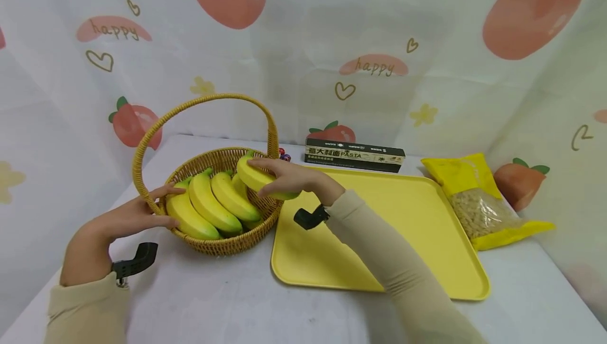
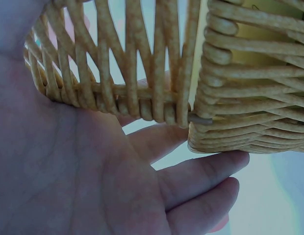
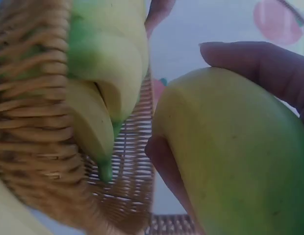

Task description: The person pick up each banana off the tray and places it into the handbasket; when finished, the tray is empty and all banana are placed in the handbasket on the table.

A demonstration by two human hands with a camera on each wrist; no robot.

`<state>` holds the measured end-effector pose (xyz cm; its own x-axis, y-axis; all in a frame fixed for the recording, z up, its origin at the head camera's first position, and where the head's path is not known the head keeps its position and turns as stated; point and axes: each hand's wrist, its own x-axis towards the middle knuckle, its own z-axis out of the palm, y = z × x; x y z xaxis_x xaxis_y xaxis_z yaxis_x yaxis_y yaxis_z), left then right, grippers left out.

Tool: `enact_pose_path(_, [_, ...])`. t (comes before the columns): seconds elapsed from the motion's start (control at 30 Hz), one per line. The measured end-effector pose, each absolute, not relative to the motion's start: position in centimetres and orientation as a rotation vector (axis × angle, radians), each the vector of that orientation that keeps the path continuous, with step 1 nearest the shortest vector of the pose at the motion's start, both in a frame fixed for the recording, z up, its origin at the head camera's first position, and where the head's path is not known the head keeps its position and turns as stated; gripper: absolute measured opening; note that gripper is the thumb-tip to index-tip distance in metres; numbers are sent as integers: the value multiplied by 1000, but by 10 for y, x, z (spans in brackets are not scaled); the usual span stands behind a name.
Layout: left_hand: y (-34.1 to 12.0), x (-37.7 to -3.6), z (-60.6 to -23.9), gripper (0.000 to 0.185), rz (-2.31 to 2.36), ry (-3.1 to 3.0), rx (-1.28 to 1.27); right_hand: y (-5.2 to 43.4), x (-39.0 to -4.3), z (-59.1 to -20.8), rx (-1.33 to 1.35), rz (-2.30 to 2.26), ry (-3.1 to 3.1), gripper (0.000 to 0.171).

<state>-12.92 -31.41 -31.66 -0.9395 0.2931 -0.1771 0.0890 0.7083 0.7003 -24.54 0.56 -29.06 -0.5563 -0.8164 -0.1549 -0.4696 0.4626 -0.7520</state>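
Observation:
In the head view, a wicker basket [image 1: 223, 247] with a tall arched handle stands at the left, and several yellow bananas [image 1: 208, 207] with green ends lie in it. My right hand [image 1: 303, 179] grips a separate banana [image 1: 252, 176] over the basket's right side. The right wrist view shows that banana [image 3: 230, 142] pinched between thumb and fingers, apart from the others. At the left rim, my left hand [image 1: 128, 218] rests against the basket near the handle's base. Its fingers [image 2: 206, 176] look mostly straight in the left wrist view, touching the wickerwork.
A yellow tray [image 1: 403, 217] lies just right of the basket, under my right forearm. Behind it stands a black pasta box [image 1: 354, 155]. A yellow bag with a clear window [image 1: 479, 207] lies along the tray's right edge. Small red and blue items [image 1: 284, 155] peek out behind the basket.

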Motion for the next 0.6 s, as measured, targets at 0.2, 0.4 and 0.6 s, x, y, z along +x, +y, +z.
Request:
enact_pose_path(0.2, [-314,-131,-317,70,1052,2650,320,-22,-262,-297,-957,-902,2213,76])
enact_pose_path(0.4, [-315,-131,-317,71,1063,2643,294,-45,-263,-299,-885,-811,2234,76])
enact_pose_path(0.6, [-315,-131,-318,71,1058,2642,279,-55,-261,-304,-828,-765,2240,74])
